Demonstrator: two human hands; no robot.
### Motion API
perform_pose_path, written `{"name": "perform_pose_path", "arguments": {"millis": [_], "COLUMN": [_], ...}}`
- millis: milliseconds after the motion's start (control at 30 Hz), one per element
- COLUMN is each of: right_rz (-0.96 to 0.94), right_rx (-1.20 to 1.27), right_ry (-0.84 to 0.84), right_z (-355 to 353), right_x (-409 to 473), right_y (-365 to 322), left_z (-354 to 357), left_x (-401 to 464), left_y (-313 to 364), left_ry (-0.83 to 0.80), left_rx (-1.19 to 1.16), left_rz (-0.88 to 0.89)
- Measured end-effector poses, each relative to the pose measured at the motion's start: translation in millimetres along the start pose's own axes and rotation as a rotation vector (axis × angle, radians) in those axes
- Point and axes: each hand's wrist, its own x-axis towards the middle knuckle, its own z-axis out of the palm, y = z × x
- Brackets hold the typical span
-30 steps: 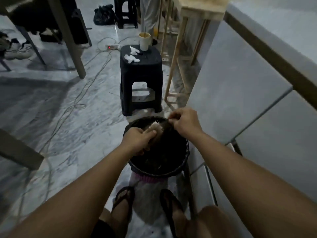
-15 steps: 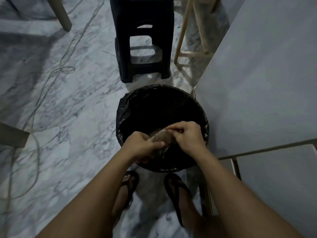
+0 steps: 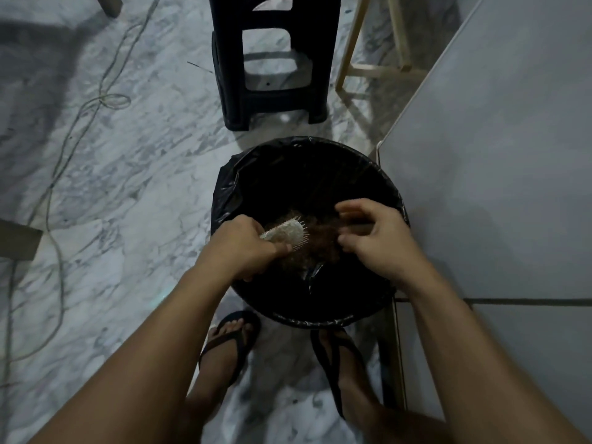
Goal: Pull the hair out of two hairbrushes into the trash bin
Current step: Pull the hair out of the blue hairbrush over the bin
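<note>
The marble floor [image 3: 121,193] is pale grey with darker veins and a dull shine. Right of the trash bin [image 3: 307,315] a smooth, flat grey cabinet front [image 3: 496,155] runs along, nearly touching the bin's rim. The bin itself is round, lined with a crinkled, glossy black bag folded over its edge. Beyond the bin stands a black moulded plastic stool [image 3: 272,59] with cut-out sides, and beside that, the pale wooden legs of another stool [image 3: 371,65]. A thin cable [image 3: 80,116] loops loosely across the floor well left of the bin.

Both bare forearms reach over the bin's near rim, and two feet in dark flip-flops [image 3: 333,357] stand just against its base. Above the bin's mouth the left hand [image 3: 246,248] is closed around the hairbrush [image 3: 288,233], an oval, light-coloured head with short pale bristles; its handle is hidden in the fist. A matted brown clump of hair [image 3: 323,241] hangs off the brush head. The right hand [image 3: 374,241] is at the clump with fingers curled and blurred, seemingly pinching it, though the grip is hard to make out.
</note>
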Motion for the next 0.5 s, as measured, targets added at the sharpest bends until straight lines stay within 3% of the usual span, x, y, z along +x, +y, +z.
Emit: {"name": "perform_pose_path", "arguments": {"millis": [67,133,233,500], "right_rz": [-0.013,-0.087,-0.123,0.074], "right_rx": [0.077,0.003,-0.167,-0.105], "right_ry": [-0.17,-0.227,-0.04,0.323], "right_z": [6,13,17,-14], "right_x": [-6,-10,-6,19], "right_y": [-13,-17,-12,10], "left_z": [5,9,11,-4], "left_x": [2,4,8,21], "left_y": [6,11,15,0], "left_ry": [-0.015,-0.021,-0.052,0.034], "left_rx": [0.012,0.015,0.033,0.13], "left_rz": [0.003,0.008,0.011,0.007]}}
